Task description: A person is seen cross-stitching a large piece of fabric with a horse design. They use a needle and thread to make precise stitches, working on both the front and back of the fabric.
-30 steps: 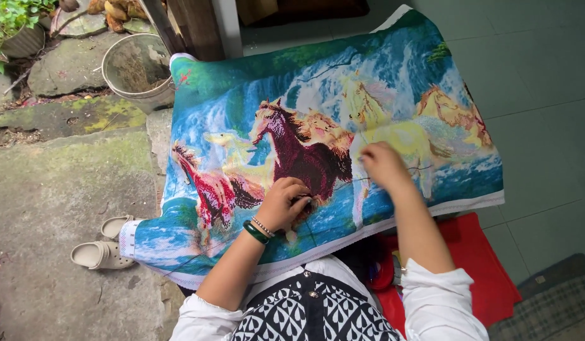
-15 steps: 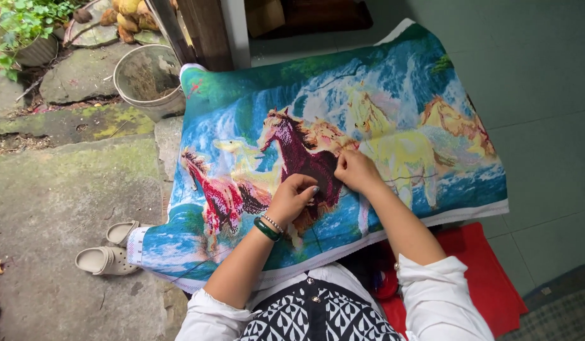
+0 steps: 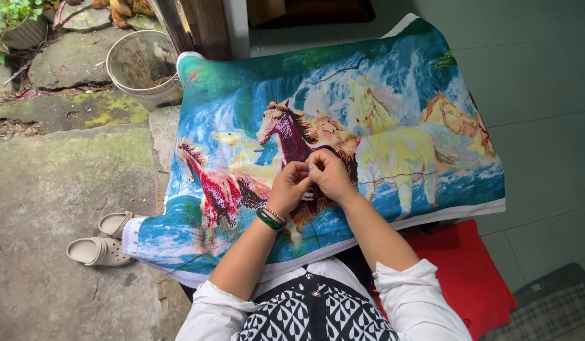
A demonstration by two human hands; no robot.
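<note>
Fingertips of our left hand (image 3: 289, 187) and right hand (image 3: 330, 174) pinched together over the colourful horse-picture embroidery cloth (image 3: 343, 145) on our lap; most looked stitched, though what they gripped we couldn't tell.

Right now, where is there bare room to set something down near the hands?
Free: concrete step left of the embroidery cloth, above the sandals; tiled floor right of it. Crowded: cloth centre, where left hand and right hand meet.
</note>
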